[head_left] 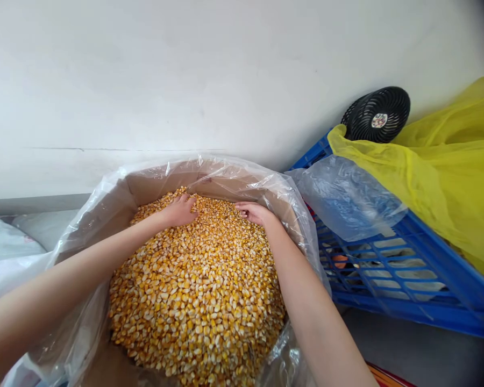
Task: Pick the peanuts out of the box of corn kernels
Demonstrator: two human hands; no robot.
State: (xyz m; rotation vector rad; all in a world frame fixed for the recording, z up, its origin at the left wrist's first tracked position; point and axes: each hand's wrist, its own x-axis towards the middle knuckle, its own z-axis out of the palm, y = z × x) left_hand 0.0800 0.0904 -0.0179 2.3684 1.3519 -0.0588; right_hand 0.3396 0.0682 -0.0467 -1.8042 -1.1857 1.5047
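Yellow corn kernels (pixel 201 279) fill a brown box lined with clear plastic (pixel 294 199). My left hand (pixel 180 210) lies palm down on the kernels toward the back left, its fingers spread and nothing in its grip. At the back right of the heap, my right hand (pixel 252 212) touches the kernels, palm turned inward. Its fingers are apart and slightly bent, with a few kernels beside the fingertips. Both forearms reach in over the near part of the box.
A blue plastic crate (pixel 387 269) stands right of the box, with a yellow mesh cloth (pixel 460 177), a clear plastic bag (pixel 350 199) and a black fan (pixel 379 115) on it. White sacks (pixel 12 239) lie at the left. A white wall (pixel 165 75) rises behind.
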